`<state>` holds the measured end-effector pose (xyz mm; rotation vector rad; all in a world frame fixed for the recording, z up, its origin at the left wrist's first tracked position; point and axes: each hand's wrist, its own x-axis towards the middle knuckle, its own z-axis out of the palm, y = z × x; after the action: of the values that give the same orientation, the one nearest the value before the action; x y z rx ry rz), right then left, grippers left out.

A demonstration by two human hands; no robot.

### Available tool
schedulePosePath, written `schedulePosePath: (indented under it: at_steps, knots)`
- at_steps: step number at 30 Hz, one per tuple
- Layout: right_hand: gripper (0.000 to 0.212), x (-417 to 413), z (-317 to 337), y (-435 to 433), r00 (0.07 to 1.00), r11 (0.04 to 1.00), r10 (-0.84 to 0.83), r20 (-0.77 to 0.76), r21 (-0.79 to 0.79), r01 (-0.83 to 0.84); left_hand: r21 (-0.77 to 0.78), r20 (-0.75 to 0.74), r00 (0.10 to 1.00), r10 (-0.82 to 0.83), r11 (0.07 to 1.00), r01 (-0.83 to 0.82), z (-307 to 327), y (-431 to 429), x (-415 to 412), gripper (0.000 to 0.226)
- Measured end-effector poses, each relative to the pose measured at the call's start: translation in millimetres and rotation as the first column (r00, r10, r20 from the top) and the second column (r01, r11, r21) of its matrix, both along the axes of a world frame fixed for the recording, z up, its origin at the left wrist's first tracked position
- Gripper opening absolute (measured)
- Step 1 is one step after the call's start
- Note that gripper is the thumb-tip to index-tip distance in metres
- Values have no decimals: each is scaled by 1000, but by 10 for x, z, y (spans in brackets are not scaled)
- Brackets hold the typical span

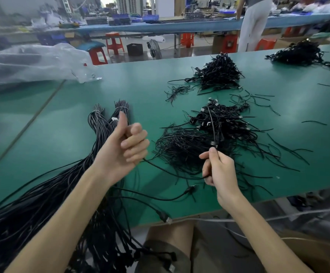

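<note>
My left hand (pixel 124 148) hovers over the green table (pixel 61 131) with fingers curled and thumb up; a thin black cable (pixel 172 173) runs out from under its fingers to my right hand (pixel 217 170). My right hand pinches that cable, and a black strand rises upright from its fingertips. Just beyond lies a loose pile of black twist ties and coiled cables (pixel 215 133). Long black cable bundles (pixel 101 131), tied near their ends, stretch from the table's middle down past its front edge on the left.
Another black tie pile (pixel 219 73) sits farther back and a third (pixel 300 54) at the far right. A clear plastic bag (pixel 32 64) lies at the back left. Red stools, a long blue bench and a standing person (pixel 254 22) are beyond the table.
</note>
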<state>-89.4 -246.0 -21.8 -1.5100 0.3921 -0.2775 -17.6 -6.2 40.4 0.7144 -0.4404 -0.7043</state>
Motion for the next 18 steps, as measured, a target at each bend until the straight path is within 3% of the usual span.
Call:
schedulePosePath:
  at_steps: [2,4,5,7,9,11,13,16,18]
  knots:
    - [40,-3,19,-83,998,990,-36,-58,136,43,186,186,968,-170,973,135,22,178,-21,69]
    - [37,-16,61,-120,997,957,-53,-61,281,68,568,331,847,-417,804,173,38,306,-58,71]
    - [36,-20,87,-111,998,932,-56,-38,357,66,748,352,751,-559,650,134,39,321,-78,70]
    - [33,-18,152,-46,998,875,-53,20,482,37,926,313,615,-724,377,-28,9,248,-106,66]
    - [31,-15,240,43,996,802,-46,71,597,-6,932,363,644,-673,271,-242,-49,104,-128,63]
    - [30,-13,351,108,992,688,-27,122,723,-70,839,536,660,-526,246,-486,-123,8,-110,64]
    - [30,-38,465,167,987,577,23,159,804,-143,752,657,636,-405,291,-591,-175,-48,-74,68]
    - [33,-104,540,305,977,465,134,167,860,-211,680,665,722,-192,556,-478,-208,-150,-76,63]
    - [35,-142,523,435,968,414,204,145,883,-220,635,572,818,-62,664,-394,-235,-250,-115,68]
